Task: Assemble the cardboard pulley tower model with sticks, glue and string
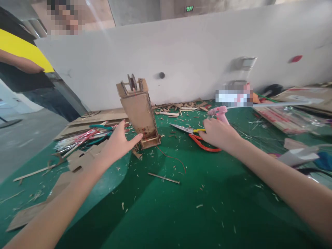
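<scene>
While a cardboard tower (138, 116) is standing on the green table (176, 214), leaning a little to the left, the left hand (120, 140) is hovering close against its near left side, thumb and fingers spread wide apart and holding nothing. The thumb is overlapping the tower's lower front; whether it is touching cannot be told. The tower's long axis is running upward, with its wheels (132, 83) sitting at the top, and the left hand is clearly lying nearer to it than the right.

Well apart, the right hand (218, 133) is curling its fingers at the handles of the scissors (191, 131); how firmly they are gripping cannot be seen. The scissors are lying with their long axis pointing leftward and away, blades towards the tower.

From the tower's foot a red string (169, 156) is trailing right, into the space between the hands, and a nail (164, 178) is lying just in front. A glue gun (220, 111) is crowding the right hand from behind, while scraps (190, 106) are littering the far edge. Cardboard pieces (61, 183) are lying beneath and beside the left forearm. Beyond the table's left side another person's arm (23, 64) is showing.
</scene>
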Demonstrator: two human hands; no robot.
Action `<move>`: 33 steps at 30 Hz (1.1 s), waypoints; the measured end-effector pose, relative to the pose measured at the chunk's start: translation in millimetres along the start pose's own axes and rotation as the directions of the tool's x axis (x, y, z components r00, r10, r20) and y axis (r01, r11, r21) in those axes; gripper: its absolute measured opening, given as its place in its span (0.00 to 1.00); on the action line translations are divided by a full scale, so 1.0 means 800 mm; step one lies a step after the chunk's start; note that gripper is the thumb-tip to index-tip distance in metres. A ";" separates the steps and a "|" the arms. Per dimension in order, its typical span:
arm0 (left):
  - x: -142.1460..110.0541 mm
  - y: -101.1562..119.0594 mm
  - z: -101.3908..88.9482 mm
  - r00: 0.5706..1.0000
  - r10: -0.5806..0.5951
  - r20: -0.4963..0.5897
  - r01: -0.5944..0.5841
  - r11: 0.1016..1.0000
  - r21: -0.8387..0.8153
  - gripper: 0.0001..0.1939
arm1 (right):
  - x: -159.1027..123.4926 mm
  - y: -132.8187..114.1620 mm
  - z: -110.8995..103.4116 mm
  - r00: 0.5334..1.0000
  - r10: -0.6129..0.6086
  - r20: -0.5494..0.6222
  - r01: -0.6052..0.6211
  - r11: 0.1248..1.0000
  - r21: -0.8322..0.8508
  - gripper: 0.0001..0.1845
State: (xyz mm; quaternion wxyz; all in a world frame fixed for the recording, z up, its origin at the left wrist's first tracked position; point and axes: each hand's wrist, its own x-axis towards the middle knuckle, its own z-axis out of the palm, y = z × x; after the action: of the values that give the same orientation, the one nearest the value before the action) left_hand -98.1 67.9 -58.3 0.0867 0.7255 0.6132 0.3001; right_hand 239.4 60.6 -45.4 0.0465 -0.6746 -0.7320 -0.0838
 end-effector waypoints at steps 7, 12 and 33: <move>0.047 -0.016 0.032 0.982 0.043 0.186 0.011 0.960 -0.281 0.29 | -0.008 -0.070 -0.007 0.964 -0.254 -0.076 0.263 0.888 0.376 0.20; 0.048 -0.004 0.033 0.956 0.181 0.232 -0.095 0.936 -0.339 0.21 | -0.015 -0.102 0.031 0.910 -0.364 -0.199 0.412 0.735 0.538 0.25; 0.030 0.020 0.036 0.965 0.133 0.225 -0.099 0.983 -0.155 0.19 | -0.011 -0.109 0.065 0.904 -0.256 -0.341 0.427 0.567 0.705 0.10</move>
State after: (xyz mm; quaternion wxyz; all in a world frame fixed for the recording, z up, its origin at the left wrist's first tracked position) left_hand -67.3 93.8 -65.2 0.1921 0.7824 0.5322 0.2600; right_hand 155.8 55.0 -103.1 0.3836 -0.4230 -0.8054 0.1589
